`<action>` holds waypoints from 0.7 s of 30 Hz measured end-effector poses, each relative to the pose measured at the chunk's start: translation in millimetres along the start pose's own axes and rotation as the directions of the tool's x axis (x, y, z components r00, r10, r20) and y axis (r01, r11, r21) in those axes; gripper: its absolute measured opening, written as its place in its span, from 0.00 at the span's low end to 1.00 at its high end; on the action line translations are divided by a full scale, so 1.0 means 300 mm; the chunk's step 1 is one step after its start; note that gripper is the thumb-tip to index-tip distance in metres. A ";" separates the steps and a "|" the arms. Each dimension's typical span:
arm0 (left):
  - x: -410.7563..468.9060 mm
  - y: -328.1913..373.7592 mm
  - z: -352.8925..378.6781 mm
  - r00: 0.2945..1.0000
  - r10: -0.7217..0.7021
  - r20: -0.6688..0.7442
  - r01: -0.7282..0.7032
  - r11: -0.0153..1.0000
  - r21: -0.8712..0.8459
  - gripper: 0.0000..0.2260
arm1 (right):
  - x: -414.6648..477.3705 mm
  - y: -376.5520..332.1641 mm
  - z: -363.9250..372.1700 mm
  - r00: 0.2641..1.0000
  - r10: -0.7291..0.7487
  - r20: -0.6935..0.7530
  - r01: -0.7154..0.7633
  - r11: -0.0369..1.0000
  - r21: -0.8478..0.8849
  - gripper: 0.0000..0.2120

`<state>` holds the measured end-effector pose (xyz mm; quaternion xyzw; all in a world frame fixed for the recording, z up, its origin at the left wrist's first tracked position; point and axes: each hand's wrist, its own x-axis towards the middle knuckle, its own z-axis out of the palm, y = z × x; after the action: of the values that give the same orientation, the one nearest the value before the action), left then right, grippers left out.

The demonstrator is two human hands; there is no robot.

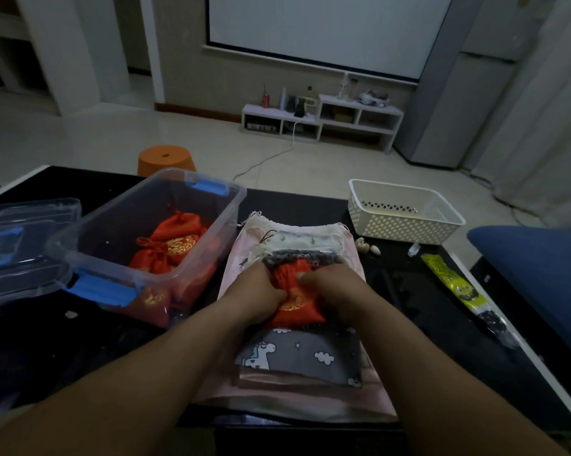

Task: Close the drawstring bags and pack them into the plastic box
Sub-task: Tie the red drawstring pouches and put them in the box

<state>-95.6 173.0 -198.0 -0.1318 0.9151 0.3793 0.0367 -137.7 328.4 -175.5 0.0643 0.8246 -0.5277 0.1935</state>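
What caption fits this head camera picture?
Left hand and right hand hold a red bag beside the plastic box.

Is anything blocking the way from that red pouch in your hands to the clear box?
Nothing visible does. The left hand and right hand hold the red pouch right of the open clear box; its lid lies aside. Only the box's wall needs clearing.

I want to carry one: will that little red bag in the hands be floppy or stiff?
Probably soft and squashy: the red bag bulges between the left hand and right hand gripping it. Its shiny cloth may be a bit slippery. It likely won't roll, slumped on the flat grey bag.
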 end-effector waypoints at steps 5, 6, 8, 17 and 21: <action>-0.043 0.005 -0.015 1.000 -0.018 -0.013 0.012 0.931 -0.364 0.18 | -0.032 0.009 0.020 0.996 -0.075 -0.046 0.082 0.981 0.174 0.04; -0.054 0.013 -0.027 1.000 -0.016 0.015 0.021 0.874 -0.485 0.18 | -0.046 0.006 0.021 0.997 -0.079 -0.026 0.083 0.970 0.230 0.03; -0.081 0.038 -0.062 0.991 0.038 0.132 0.058 0.755 -0.653 0.10 | -0.078 -0.004 0.009 0.997 -0.061 0.046 0.042 0.940 0.339 0.05; -0.105 0.029 -0.110 0.938 0.148 0.314 0.090 0.768 -0.634 0.14 | -0.217 -0.033 -0.084 0.963 -0.009 0.270 -0.151 0.811 0.565 0.14; -0.102 0.033 -0.078 0.976 0.169 0.137 -0.091 0.890 -0.446 0.13 | -0.189 -0.006 -0.068 0.976 0.007 0.219 -0.139 0.796 0.589 0.14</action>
<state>-67.9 169.8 -169.4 -0.0418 0.8067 0.5865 0.0594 -91.5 351.4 -144.5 0.0993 0.5869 -0.7577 0.2675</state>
